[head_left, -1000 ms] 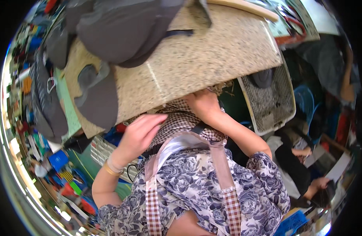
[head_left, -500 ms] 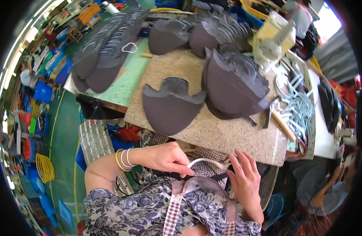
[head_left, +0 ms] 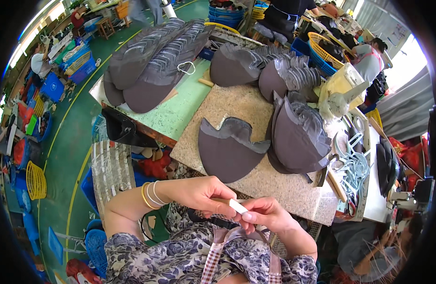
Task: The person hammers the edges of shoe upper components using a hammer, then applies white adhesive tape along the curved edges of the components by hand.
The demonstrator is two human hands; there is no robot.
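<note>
Close to my body, my left hand [head_left: 201,193] pinches a short white strip [head_left: 238,207] between thumb and fingers. My right hand [head_left: 267,215] grips the strip's other end, so both hands nearly meet; most of the strip is hidden in the fingers. Just beyond them, a dark brown rounded fabric piece [head_left: 232,156] with a grey notched edge lies on the speckled stone slab [head_left: 279,199]. To its right rests a stack of similar pieces [head_left: 296,137].
Overlapping rows of brown pieces [head_left: 147,90] cover the green board [head_left: 187,104] at the left. On the right are a yellowish container [head_left: 341,85] with a brush, a hammer [head_left: 336,184] and a tangle of pale blue strips [head_left: 353,163]. Another person [head_left: 369,246] sits at lower right.
The white strip, earlier bowed between my separated hands, is now mostly covered by my fingers. My right hand has come left to my left hand. The view has shifted, showing more of the room.
</note>
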